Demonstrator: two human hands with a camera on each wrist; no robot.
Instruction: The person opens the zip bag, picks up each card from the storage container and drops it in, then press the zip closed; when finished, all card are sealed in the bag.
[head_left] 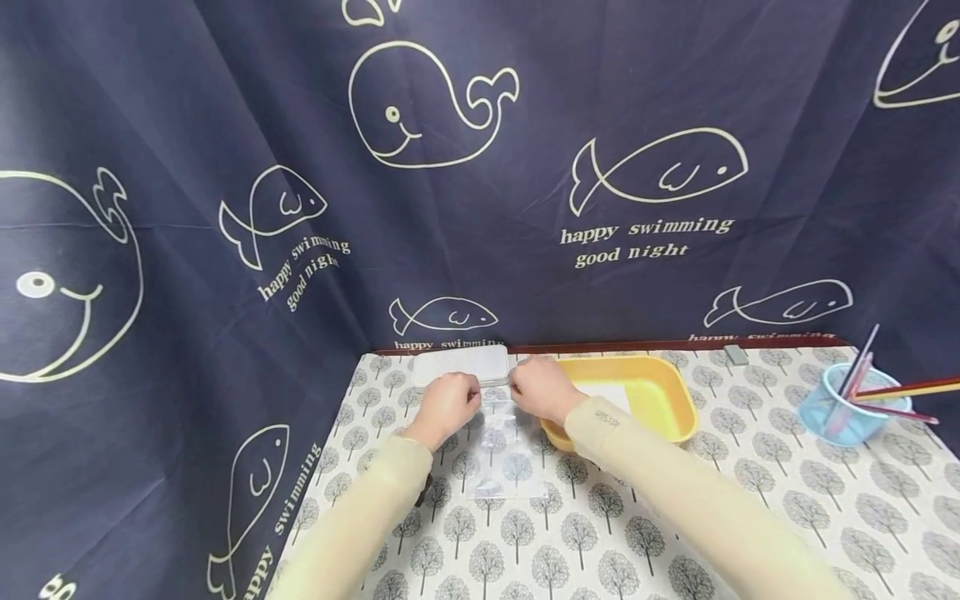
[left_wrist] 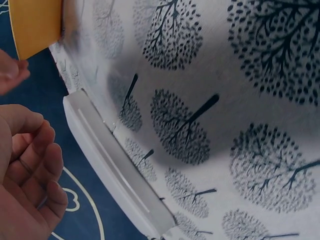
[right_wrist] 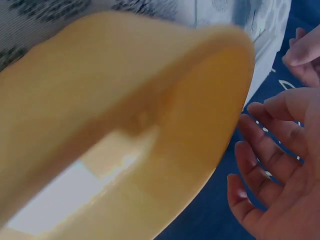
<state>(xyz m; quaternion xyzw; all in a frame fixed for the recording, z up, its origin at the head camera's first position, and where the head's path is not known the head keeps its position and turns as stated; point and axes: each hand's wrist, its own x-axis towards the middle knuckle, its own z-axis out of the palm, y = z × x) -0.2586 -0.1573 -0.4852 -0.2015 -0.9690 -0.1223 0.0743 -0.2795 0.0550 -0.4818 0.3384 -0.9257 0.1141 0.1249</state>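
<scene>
The clear plastic sheet [head_left: 510,467], in the head view, stretched above the tree-print tablecloth [head_left: 577,533], its far edge pinched between the left hand [head_left: 448,402] and right hand [head_left: 542,385], near a white case [head_left: 461,365] and yellow basin [head_left: 682,402]. The left wrist view showed thumb against forefinger, remaining fingers curled. In the right wrist view, thumb and forefinger came together beside the basin, other fingers loosely bent.

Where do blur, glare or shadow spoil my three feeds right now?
Head view: the clear plastic sheet shows only faint gleams, so its edges are hard to follow. Left wrist view: a soft shadow darkens part of the tablecloth, and the right hand looks blurred. Right wrist view: the yellow tub is out of focus along its near rim.
</scene>
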